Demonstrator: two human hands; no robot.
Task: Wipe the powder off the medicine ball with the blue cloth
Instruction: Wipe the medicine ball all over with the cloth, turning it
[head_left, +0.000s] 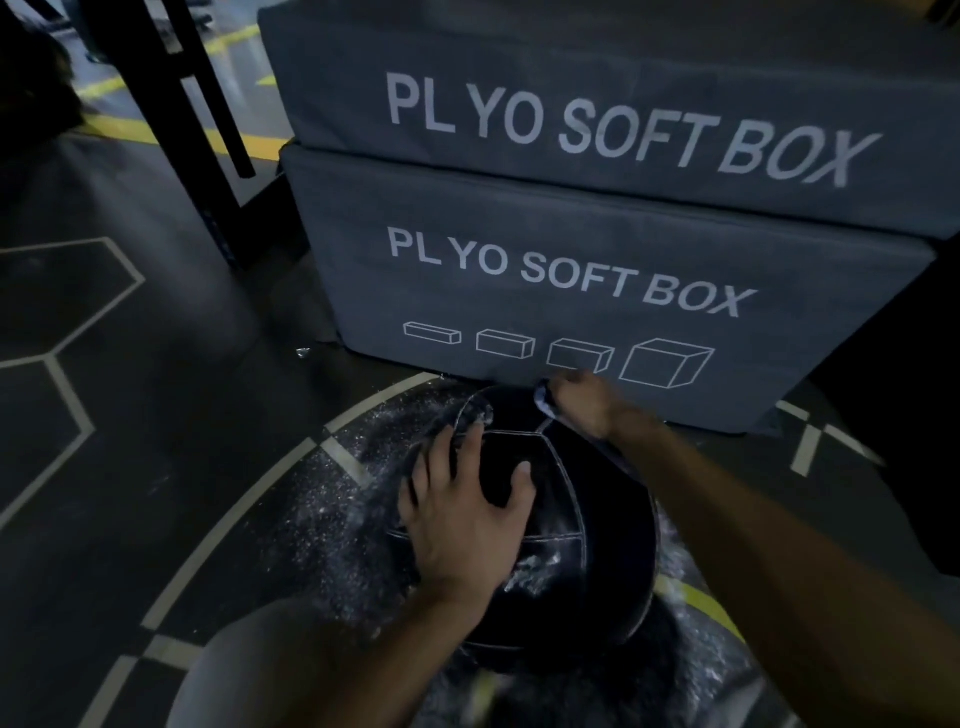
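Note:
A black medicine ball (592, 499) with pale seams sits on the dark floor just in front of me. White powder patches show on its near side (535, 569) and at its far left top. My left hand (465, 512) lies spread flat on the ball's top left, fingers straight. My right hand (582, 402) is at the ball's far top edge and grips the blue cloth (544, 402), which bunches out of the fist and trails down the ball's right side under my forearm.
Two stacked grey foam boxes marked PLYO SOFT BOX (571, 280) stand right behind the ball. Spilled powder (337, 499) covers the floor to the ball's left and right. A black rack post (208, 156) rises at the back left.

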